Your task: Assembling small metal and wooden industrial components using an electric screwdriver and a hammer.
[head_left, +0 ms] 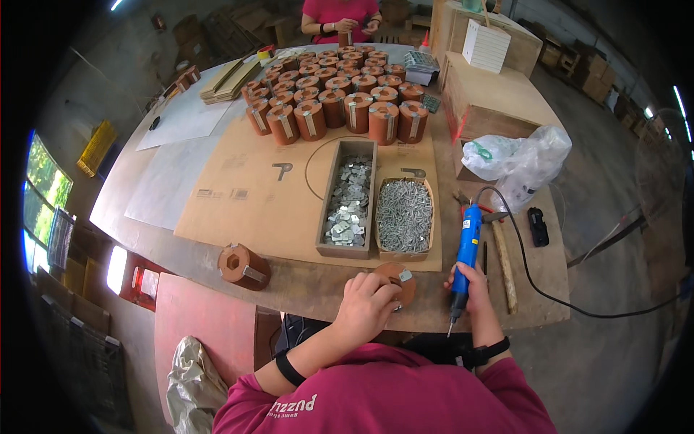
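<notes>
A reddish-brown cylinder (407,283) sits at the table's near edge, with a small metal plate on its rim. My left hand (367,307) is closed on this cylinder, fingers curled over its top; the fingertips are partly hidden, and a bit of shiny metal shows below them. Just right of it, my right hand (471,286) is wrapped round a blue electric screwdriver (468,239), its bit pointing down toward me and apart from the cylinder. Another cylinder (243,267), with a hexagonal hole and a metal strip down its side, lies tilted to the left.
Ahead stand a wooden tray (323,210) of metal plates and a box of screws (405,213). Many finished-looking cylinders (309,119) crowd behind. Rightward lie a hammer (506,267), a black tool (537,226), plastic bags (531,163) and the screwdriver's cord (538,289). Across, another person (340,18) works.
</notes>
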The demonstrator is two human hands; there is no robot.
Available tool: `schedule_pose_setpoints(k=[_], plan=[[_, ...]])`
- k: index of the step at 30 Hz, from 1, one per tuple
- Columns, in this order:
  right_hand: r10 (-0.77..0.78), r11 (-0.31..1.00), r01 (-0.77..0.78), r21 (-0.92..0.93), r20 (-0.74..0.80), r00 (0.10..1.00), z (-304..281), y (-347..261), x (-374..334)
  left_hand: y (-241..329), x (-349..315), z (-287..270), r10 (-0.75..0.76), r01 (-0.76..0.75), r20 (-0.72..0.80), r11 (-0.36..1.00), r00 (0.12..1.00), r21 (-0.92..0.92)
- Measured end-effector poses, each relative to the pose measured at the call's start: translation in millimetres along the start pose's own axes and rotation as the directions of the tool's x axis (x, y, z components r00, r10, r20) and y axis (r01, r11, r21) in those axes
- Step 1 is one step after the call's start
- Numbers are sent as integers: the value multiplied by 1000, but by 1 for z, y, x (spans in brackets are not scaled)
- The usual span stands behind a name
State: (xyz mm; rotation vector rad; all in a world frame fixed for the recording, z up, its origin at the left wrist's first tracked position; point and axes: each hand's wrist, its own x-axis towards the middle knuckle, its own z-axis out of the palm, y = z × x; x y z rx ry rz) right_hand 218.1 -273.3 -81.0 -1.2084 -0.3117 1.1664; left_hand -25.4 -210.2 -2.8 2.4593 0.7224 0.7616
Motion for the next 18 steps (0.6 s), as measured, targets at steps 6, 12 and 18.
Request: schedule_pose_setpoints(k=[6,12,18], plan=[[-8,1000,8,-23,15,1000,3,-2,2,3,-12,6,-13,6,-220,1000,975,-31],[-4,999,5,-33,21,1000,2,-3,-2,-12,-22,24,-5,-26,-222,990,975,-140],[7,1000,-7,-28,-4,1000,3,-4,-1,-16,-27,28,21,-48,-237,993,971,-108]])
